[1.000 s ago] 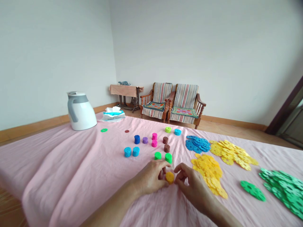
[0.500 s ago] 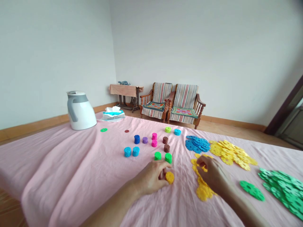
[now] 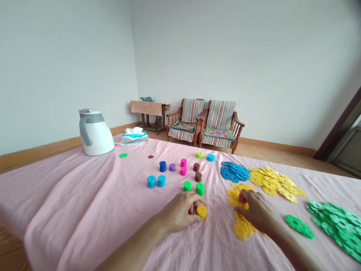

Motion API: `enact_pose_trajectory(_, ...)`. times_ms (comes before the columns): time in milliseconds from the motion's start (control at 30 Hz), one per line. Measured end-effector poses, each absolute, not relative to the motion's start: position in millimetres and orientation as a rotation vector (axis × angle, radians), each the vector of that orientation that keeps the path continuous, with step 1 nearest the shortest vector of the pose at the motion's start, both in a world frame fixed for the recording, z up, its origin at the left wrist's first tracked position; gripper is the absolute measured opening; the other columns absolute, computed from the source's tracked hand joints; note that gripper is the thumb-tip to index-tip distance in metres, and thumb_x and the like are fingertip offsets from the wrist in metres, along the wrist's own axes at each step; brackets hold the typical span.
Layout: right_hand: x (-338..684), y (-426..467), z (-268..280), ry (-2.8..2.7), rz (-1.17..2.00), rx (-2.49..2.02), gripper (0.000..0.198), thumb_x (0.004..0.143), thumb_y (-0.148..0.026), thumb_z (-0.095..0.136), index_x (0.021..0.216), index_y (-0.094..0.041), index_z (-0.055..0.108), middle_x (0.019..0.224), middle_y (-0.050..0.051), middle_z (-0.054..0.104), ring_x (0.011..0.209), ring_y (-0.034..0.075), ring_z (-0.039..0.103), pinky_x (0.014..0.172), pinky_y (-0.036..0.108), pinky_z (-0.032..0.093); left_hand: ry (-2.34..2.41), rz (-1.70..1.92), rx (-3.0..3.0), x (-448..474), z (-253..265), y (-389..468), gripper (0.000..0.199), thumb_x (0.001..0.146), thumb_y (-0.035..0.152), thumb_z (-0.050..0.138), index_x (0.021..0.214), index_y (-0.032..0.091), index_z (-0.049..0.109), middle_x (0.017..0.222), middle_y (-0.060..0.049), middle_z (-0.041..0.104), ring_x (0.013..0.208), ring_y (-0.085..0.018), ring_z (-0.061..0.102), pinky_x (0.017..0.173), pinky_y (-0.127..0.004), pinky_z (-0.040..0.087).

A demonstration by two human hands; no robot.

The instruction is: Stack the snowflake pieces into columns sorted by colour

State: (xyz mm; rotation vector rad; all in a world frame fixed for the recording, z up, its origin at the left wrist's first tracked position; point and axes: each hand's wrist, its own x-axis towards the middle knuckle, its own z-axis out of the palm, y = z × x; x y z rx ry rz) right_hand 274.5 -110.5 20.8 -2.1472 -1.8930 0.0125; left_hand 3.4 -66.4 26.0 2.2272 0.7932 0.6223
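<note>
My left hand (image 3: 180, 211) rests on the pink cloth, closed round the side of a short stack of orange-yellow discs (image 3: 201, 212). My right hand (image 3: 255, 207) is over a loose pile of orange-yellow flower-shaped discs (image 3: 241, 226). Its fingers are curled, with a gap between thumb and forefinger where the pile shows; I see no disc held there. Just beyond my left hand stand two bright green disc stacks (image 3: 200, 188).
Light-blue (image 3: 151, 181), magenta (image 3: 183, 171) and brown stacks (image 3: 198, 177) stand farther back. Blue (image 3: 234, 172), yellow (image 3: 276, 183) and green disc piles (image 3: 335, 226) lie right. A white jug (image 3: 97, 133) and tissue pack (image 3: 134, 136) are at far left.
My right hand has shifted slightly right and down over the orange-yellow pile, and its thumb and forefinger are farther apart. My left hand stays at the stack.
</note>
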Motion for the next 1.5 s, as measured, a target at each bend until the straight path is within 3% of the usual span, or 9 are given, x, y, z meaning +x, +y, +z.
enact_pose_trajectory(633, 267, -107, 14, -1.822, 0.174, -1.977, 0.006, 0.066, -0.017, 0.053, 0.068, -0.021, 0.049, 0.069, 0.001, 0.060, 0.067, 0.017, 0.054, 0.061, 0.027, 0.036, 0.782, 0.624, 2.246, 3, 30, -67, 0.031, 0.064, 0.008, 0.070, 0.094, 0.016, 0.068, 0.075, 0.002, 0.057, 0.061, -0.010, 0.051, 0.054, -0.018, 0.036)
enact_pose_trajectory(867, 232, -110, 35, -1.574, 0.695, -1.616, 0.016, 0.071, -0.033, 0.056, 0.063, -0.021, 0.050, 0.058, -0.003, 0.053, 0.055, 0.013, 0.049, 0.052, 0.025, 0.035, 0.807, 0.599, 2.247, 3, 35, -69, 0.030, 0.066, 0.011, 0.071, 0.095, 0.018, 0.070, 0.074, 0.002, 0.057, 0.063, -0.012, 0.052, 0.056, -0.019, 0.038)
enact_pose_trajectory(1133, 177, -118, 35, -1.296, 1.127, -1.339, 0.013, 0.069, -0.029, 0.062, 0.065, -0.018, 0.056, 0.056, -0.003, 0.059, 0.053, 0.011, 0.053, 0.052, 0.023, 0.037, 0.811, 0.582, 2.240, 4, 34, -68, 0.021, 0.068, 0.015, 0.072, 0.089, 0.017, 0.066, 0.080, 0.001, 0.060, 0.065, -0.012, 0.053, 0.056, -0.021, 0.037)
enact_pose_trajectory(1500, 176, -108, 13, -1.359, 1.044, -1.411, 0.008, 0.070, -0.025, 0.060, 0.066, -0.019, 0.055, 0.056, -0.003, 0.059, 0.051, 0.011, 0.053, 0.048, 0.022, 0.036, 0.811, 0.593, 2.256, 4, 34, -67, 0.023, 0.067, 0.016, 0.074, 0.088, 0.018, 0.067, 0.081, 0.001, 0.062, 0.068, -0.013, 0.056, 0.058, -0.021, 0.039)
